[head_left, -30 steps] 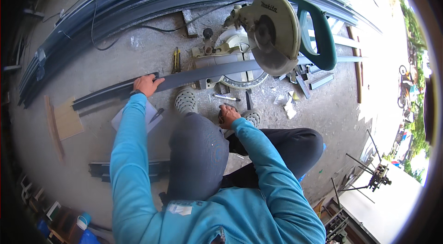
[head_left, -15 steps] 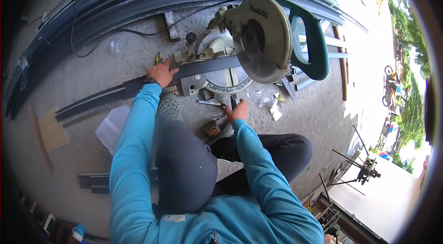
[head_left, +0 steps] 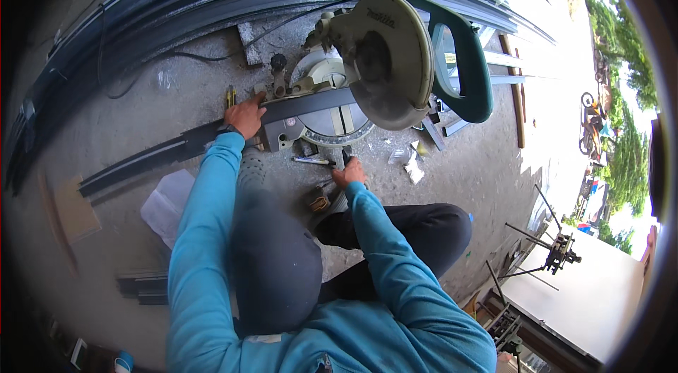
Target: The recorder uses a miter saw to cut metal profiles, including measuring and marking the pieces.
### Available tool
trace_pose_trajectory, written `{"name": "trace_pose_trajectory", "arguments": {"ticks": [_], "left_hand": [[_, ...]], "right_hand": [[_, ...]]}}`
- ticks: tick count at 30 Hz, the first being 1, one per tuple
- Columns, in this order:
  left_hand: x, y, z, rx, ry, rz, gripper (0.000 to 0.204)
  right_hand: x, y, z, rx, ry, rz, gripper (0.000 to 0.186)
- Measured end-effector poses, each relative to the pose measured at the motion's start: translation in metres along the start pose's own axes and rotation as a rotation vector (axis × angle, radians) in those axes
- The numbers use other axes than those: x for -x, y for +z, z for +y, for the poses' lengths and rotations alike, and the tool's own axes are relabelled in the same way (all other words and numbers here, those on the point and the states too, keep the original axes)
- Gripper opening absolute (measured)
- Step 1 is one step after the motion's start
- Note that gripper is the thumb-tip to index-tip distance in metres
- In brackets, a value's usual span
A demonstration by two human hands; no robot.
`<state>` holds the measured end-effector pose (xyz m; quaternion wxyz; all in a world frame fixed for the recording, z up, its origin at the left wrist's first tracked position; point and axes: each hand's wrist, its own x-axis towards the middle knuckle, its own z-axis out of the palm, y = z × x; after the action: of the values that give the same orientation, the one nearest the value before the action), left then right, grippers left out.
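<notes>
A long dark grey metal profile [head_left: 300, 106] lies across the bed of a mitre saw [head_left: 388, 62], against its fence. My left hand [head_left: 244, 117] holds it at the left end of the fence, fingers over the top edge and thumb apart. The saw head with its round guard is raised above the turntable [head_left: 328, 122], and its green handle [head_left: 462, 62] points right. My right hand [head_left: 349, 174] is closed round a dark grip [head_left: 346, 154] at the turntable's front; the palm hides most of it. A marker-like pen [head_left: 311, 160] lies just left of that hand.
Long grey profiles [head_left: 212, 2] are stacked behind the saw. A dark cable [head_left: 191, 56] runs across the floor. White scraps [head_left: 414, 170] and offcuts [head_left: 433, 134] lie to the right. A yellow-black tape measure [head_left: 318, 201] sits near my foot. Wooden strips [head_left: 519, 101] lie farther right.
The view has shifted a little, so the saw and profile appear farther left. My left fingers look slightly less spread. Both hands stay at the same places, and the saw head remains raised.
</notes>
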<state>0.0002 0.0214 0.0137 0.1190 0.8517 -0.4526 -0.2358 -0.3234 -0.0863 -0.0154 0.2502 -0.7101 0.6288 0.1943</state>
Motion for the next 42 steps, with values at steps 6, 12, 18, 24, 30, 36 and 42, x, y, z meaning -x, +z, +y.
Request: {"name": "trace_pose_trajectory", "arguments": {"ticks": [6, 12, 18, 24, 30, 36, 42], "left_hand": [[-0.003, -0.001, 0.001, -0.054, -0.043, -0.053, 0.051], [-0.008, 0.003, 0.032, -0.057, -0.026, 0.008, 0.047], [0.004, 0.0, 0.007, -0.036, -0.047, 0.045, 0.046], [-0.004, 0.001, 0.01, -0.025, -0.075, 0.006, 0.048], [-0.021, 0.0, 0.008, -0.049, 0.016, -0.164, 0.051], [0.008, -0.003, -0.033, -0.012, -0.095, -0.088, 0.061], [-0.023, 0.002, 0.015, 0.024, -0.052, -0.074, 0.062]], "right_hand": [[-0.046, 0.0, 0.008, -0.553, -0.011, 0.477, 0.056], [-0.124, -0.073, -0.009, -0.96, -0.265, 0.821, 0.041], [-0.131, -0.12, -0.047, -1.187, -0.125, 0.157, 0.034], [-0.156, -0.103, -0.032, -1.614, -0.179, 0.013, 0.033], [-0.153, -0.131, -0.005, -1.564, -0.212, -0.226, 0.03], [-0.099, -0.279, -0.079, -1.557, -0.174, 0.593, 0.052], [0.037, -0.433, -0.1, -0.642, -0.84, 0.63, 0.078]]}}
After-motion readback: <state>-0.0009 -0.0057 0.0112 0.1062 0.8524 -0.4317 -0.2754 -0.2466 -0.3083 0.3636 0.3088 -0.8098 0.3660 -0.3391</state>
